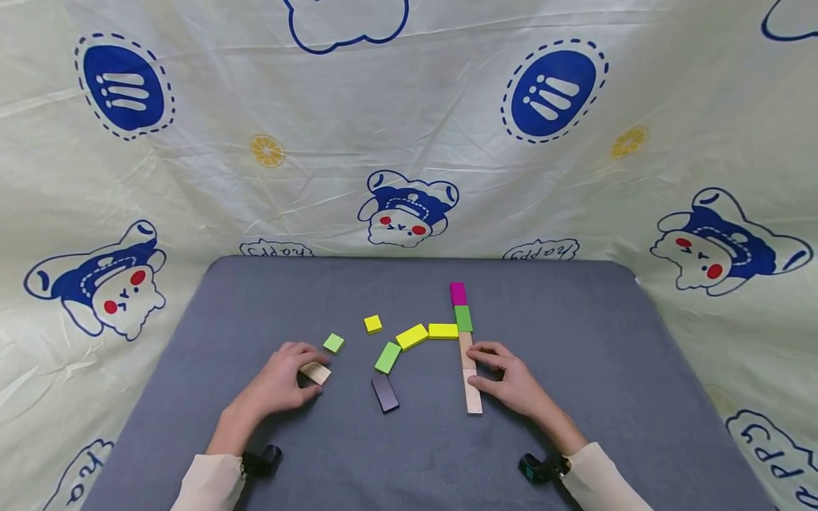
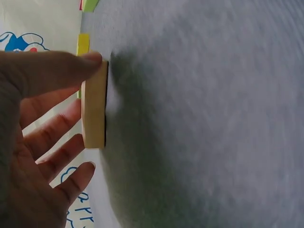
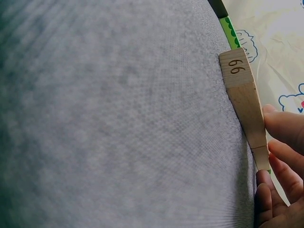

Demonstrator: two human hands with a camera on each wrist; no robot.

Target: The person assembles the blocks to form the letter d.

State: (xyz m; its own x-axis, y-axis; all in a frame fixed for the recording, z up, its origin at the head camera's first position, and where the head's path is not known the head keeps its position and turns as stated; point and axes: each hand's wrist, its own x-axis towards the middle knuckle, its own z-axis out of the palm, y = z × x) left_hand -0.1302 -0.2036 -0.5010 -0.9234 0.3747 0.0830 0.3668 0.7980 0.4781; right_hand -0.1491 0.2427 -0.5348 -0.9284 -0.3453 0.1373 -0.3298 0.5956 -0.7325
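Observation:
My left hand (image 1: 285, 380) pinches a plain wooden block (image 1: 316, 372) between thumb and fingers, low over the grey table. Up close in the left wrist view, the thumb lies at one end of this block (image 2: 95, 107). My right hand (image 1: 511, 380) touches the right side of two plain wooden blocks (image 1: 473, 394), which lie end to end. The right wrist view shows the nearer wooden block (image 3: 235, 69) marked "66". Beyond them, a green block (image 1: 463, 319) and a magenta block (image 1: 458, 294) continue the same straight row.
Left of the row, a yellow block (image 1: 443, 331), another yellow block (image 1: 412, 337), a green block (image 1: 387, 358) and a dark purple block (image 1: 385, 394) form a curve. A small yellow block (image 1: 373, 324) and a light green block (image 1: 333, 343) stand apart. A printed cloth (image 1: 409, 106) hangs behind.

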